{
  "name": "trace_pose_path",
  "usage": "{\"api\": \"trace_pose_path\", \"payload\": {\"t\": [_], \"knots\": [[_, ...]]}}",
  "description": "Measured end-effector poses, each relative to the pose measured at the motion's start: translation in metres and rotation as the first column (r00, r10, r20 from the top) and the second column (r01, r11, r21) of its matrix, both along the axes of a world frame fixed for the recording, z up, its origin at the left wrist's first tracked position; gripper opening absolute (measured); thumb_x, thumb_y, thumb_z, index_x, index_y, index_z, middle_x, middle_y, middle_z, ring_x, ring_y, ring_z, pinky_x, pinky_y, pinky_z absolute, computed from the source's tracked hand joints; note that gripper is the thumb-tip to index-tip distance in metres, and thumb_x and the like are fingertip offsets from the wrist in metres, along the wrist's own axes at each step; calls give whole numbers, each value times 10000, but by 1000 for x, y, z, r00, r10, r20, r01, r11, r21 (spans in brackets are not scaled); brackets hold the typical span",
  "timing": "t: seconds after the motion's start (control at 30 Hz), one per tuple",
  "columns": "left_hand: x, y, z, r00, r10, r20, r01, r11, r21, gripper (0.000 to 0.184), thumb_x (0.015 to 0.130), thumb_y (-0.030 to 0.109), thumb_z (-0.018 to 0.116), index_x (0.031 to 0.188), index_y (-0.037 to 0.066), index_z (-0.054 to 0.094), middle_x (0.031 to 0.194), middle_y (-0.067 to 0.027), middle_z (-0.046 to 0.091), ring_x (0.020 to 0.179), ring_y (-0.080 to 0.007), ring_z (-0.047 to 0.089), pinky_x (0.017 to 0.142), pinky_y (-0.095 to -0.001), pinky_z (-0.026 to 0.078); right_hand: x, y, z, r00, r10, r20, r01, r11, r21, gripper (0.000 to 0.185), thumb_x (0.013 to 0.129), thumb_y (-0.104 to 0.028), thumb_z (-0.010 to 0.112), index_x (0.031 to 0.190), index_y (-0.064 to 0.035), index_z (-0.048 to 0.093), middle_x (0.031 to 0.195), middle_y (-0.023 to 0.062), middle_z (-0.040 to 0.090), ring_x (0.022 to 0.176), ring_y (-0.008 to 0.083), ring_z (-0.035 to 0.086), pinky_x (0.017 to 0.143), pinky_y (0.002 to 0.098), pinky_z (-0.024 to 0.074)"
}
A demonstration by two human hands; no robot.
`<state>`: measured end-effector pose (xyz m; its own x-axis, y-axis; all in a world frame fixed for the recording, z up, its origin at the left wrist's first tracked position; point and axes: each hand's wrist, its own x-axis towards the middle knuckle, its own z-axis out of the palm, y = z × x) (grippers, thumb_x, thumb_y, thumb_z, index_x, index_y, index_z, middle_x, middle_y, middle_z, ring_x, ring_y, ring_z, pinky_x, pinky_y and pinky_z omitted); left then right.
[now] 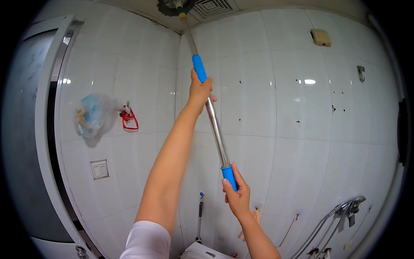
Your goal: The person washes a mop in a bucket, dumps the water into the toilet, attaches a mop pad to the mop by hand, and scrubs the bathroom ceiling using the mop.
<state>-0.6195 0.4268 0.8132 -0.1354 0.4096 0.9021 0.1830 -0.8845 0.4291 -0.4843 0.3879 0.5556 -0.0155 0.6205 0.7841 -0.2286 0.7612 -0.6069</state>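
A long metal pole (217, 129) with blue grips rises at a slant towards the ceiling. My left hand (200, 93) is closed around it at the upper blue grip (199, 67). Lower down, my right hand (238, 194) wraps the bottom blue grip (228, 175). At the pole's top end a dark round brush (176, 6) is up against or close to the ceiling, beside a square vent (212, 7); contact cannot be made out, and the brush is partly cut off by the frame.
On the left tiled wall hang a plastic bag (92, 114), a red strap (130, 118) and a switch (99, 169). A glass door (32, 129) stands at far left. At lower right is a shower head (357, 200) with hoses. A beige box (321, 38) sits high on the wall.
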Motion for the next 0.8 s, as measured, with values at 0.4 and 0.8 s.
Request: {"api": "trace_pose_path", "payload": {"t": [0.4, 0.8], "knots": [[-47, -10, -104, 991, -70, 112, 96, 967, -238, 513, 891, 354, 523, 1278, 79, 329, 887, -98, 550, 729, -188, 630, 632, -319, 514, 11, -11, -129, 990, 73, 122, -44, 973, -228, 576, 829, -110, 613, 1347, -39, 371, 735, 63, 557, 521, 71, 479, 423, 207, 399], [-102, 21, -64, 764, -465, 448, 552, 830, -81, 652, 904, 574, 327, 1240, 23, 416, 1100, -131, 591, 974, -226, 598, 750, -319, 480, 177, -123, -332, 808, -51, 587, 388, 796, -465, 547, 757, -148, 689, 1238, 13, 485, 1122, 179, 576, 1035, 276, 540, 901, 377, 415]]}}
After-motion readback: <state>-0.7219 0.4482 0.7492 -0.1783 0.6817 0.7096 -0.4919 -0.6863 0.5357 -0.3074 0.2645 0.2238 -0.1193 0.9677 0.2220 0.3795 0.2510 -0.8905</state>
